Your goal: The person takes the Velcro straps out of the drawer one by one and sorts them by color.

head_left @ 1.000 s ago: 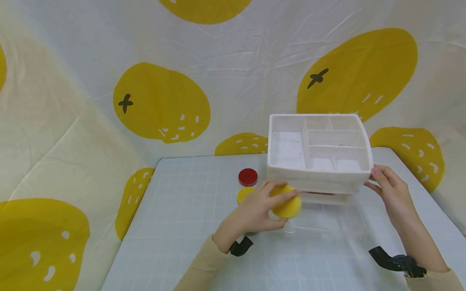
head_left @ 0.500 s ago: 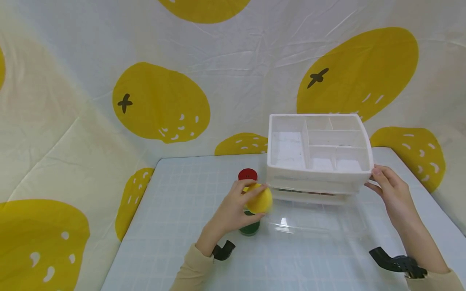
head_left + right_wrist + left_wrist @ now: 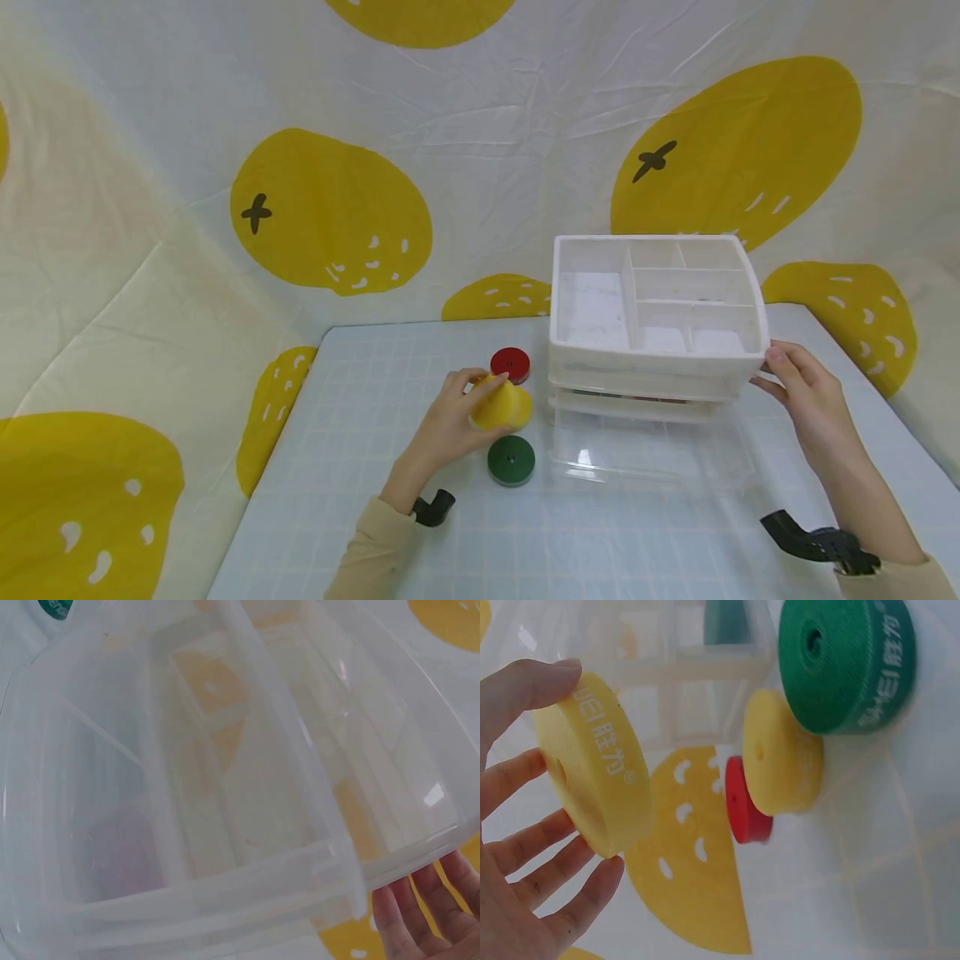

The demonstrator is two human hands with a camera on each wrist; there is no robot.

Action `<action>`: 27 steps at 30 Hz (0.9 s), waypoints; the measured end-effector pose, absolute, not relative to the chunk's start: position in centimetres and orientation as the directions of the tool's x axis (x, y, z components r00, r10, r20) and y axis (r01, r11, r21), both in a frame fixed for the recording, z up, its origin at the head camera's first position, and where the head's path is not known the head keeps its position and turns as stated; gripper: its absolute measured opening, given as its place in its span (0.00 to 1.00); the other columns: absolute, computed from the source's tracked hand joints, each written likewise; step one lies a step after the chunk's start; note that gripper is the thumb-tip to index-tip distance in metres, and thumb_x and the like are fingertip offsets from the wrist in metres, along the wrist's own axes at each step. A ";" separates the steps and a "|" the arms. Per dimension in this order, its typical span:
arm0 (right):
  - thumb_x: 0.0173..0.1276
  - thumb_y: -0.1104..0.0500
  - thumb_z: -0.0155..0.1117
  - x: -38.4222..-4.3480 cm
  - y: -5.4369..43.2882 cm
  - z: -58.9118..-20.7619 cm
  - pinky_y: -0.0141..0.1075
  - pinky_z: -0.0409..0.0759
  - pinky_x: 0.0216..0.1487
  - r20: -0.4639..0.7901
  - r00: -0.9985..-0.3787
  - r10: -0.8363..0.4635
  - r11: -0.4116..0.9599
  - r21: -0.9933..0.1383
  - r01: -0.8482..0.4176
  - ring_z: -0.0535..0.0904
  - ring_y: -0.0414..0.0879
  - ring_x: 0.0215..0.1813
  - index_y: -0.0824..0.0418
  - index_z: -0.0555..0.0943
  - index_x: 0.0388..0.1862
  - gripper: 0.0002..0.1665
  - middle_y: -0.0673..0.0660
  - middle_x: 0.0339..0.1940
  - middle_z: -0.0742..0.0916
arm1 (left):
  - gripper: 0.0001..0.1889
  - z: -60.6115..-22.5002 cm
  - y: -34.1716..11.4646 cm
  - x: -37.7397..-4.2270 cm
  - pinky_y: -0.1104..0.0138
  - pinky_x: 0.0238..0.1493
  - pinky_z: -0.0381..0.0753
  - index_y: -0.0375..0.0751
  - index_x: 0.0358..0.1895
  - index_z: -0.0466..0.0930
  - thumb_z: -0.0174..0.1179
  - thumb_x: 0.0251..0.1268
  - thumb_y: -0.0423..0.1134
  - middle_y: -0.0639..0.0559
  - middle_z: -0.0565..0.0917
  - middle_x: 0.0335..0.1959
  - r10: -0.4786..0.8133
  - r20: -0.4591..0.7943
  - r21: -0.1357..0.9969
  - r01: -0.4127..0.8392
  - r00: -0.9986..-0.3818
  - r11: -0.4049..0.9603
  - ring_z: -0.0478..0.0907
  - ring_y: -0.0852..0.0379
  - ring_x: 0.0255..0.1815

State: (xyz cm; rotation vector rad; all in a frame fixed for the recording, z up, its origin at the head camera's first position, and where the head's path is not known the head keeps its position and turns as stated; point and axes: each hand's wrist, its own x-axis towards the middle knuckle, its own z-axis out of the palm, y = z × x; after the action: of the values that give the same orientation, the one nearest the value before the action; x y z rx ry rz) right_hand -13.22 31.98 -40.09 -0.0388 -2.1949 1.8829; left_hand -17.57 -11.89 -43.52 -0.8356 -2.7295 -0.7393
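Observation:
In the head view, my left hand [image 3: 444,423] holds a yellow roll of hook-and-loop tape [image 3: 491,404] by its edges, thumb on one side and fingers on the other. The left wrist view shows this held roll tilted, white lettering on its rim. A second yellow roll [image 3: 784,754] stands just beyond it, between the red roll [image 3: 748,801] and the green roll [image 3: 847,664]. My right hand [image 3: 810,396] has its fingertips at the right front corner of a white drawer organizer [image 3: 660,354]. Through the right wrist view, several fingers [image 3: 431,900] touch the clear plastic's lower edge.
A clear drawer [image 3: 652,458] sticks out from the organizer's lower front, over the table [image 3: 420,533]. The organizer's top has several compartments. A fruit-patterned cloth [image 3: 487,167] hangs behind and at the left.
My left hand has moved left with the yellow roll, from in front of the organizer to beside the other rolls. The green roll has come into full view. My right hand stays put.

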 end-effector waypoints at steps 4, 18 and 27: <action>0.76 0.54 0.49 -13.2 31.9 -40.1 0.12 0.74 0.44 0.188 -0.964 0.186 0.157 -0.975 -0.160 0.74 0.27 0.49 0.49 0.74 0.56 0.14 0.38 0.50 0.77 | 0.36 -43.8 -12.4 -18.2 0.60 0.55 0.81 0.62 0.67 0.69 0.70 0.52 0.53 0.49 0.72 0.60 0.445 0.272 0.399 0.521 -0.853 0.755 0.68 0.52 0.60; 0.76 0.53 0.49 -13.2 31.9 -40.2 0.12 0.74 0.44 0.175 -0.967 0.187 0.151 -0.977 -0.148 0.73 0.27 0.49 0.48 0.74 0.54 0.12 0.38 0.49 0.77 | 0.34 -46.5 -14.5 -20.6 0.59 0.54 0.79 0.55 0.65 0.73 0.71 0.52 0.53 0.48 0.73 0.56 0.389 0.207 0.383 0.440 -0.898 0.812 0.68 0.50 0.56; 0.76 0.53 0.49 -13.2 31.9 -40.2 0.12 0.74 0.44 0.173 -0.968 0.184 0.154 -0.977 -0.146 0.73 0.26 0.48 0.47 0.74 0.55 0.13 0.38 0.49 0.77 | 0.32 -48.2 -15.1 -21.6 0.60 0.51 0.78 0.53 0.63 0.75 0.70 0.53 0.53 0.48 0.74 0.52 0.352 0.134 0.354 0.376 -0.926 0.856 0.68 0.51 0.52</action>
State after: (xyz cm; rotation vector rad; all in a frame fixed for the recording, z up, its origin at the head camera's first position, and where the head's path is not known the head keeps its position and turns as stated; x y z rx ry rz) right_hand -13.18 31.93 -40.17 -0.0372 -2.1798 1.8933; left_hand -21.63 -15.05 -48.22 -0.5819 -2.9643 -0.5847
